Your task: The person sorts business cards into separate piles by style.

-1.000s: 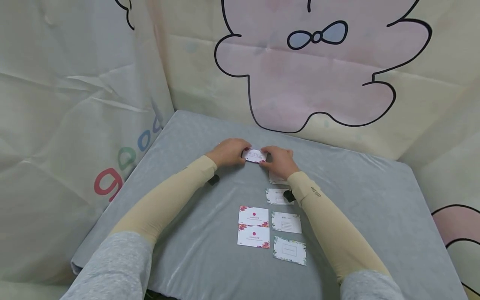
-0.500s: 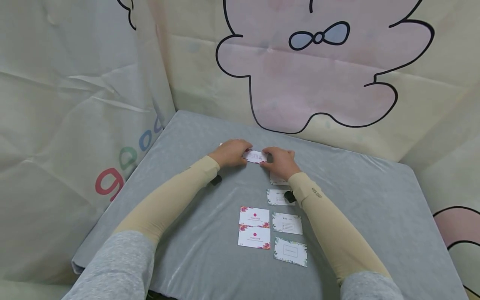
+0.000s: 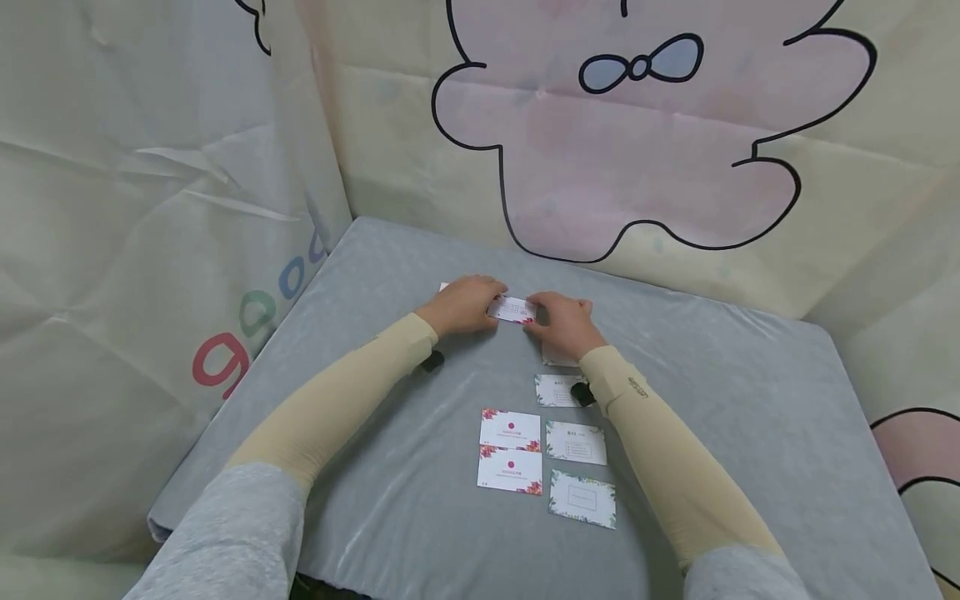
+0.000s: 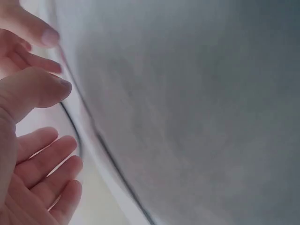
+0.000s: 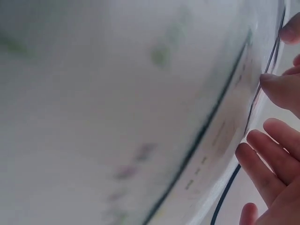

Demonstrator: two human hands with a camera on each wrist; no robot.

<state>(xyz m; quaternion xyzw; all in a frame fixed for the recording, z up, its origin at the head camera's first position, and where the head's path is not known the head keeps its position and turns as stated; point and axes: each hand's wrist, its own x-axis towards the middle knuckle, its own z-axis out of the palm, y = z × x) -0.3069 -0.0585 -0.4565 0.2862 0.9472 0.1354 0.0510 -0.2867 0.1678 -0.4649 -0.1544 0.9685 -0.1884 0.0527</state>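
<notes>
In the head view, a white business card with red floral corners [image 3: 513,309] lies near the far side of the grey table. My left hand [image 3: 461,306] pinches its left end between thumb and fingers. At the right end, my right hand [image 3: 564,323] grips it the same way. The left wrist view has the left thumb [image 4: 44,89] bent toward the other fingers [image 4: 49,164]. The right thumb [image 5: 281,89] is by a thin edge in the right wrist view. A white card corner [image 3: 443,286] peeks out beyond the left hand.
Two red-flowered cards [image 3: 510,472] lie edge to edge nearer the front. Beside them runs a column of green-leaf cards [image 3: 576,442]. The right forearm partly covers the upper cards [image 3: 555,390]. A printed cloth wall [image 3: 637,167] borders the table [image 3: 390,467] behind.
Both hands stay at the ends of the same card with almost no motion. A little more of the white corner beyond the left hand shows now.
</notes>
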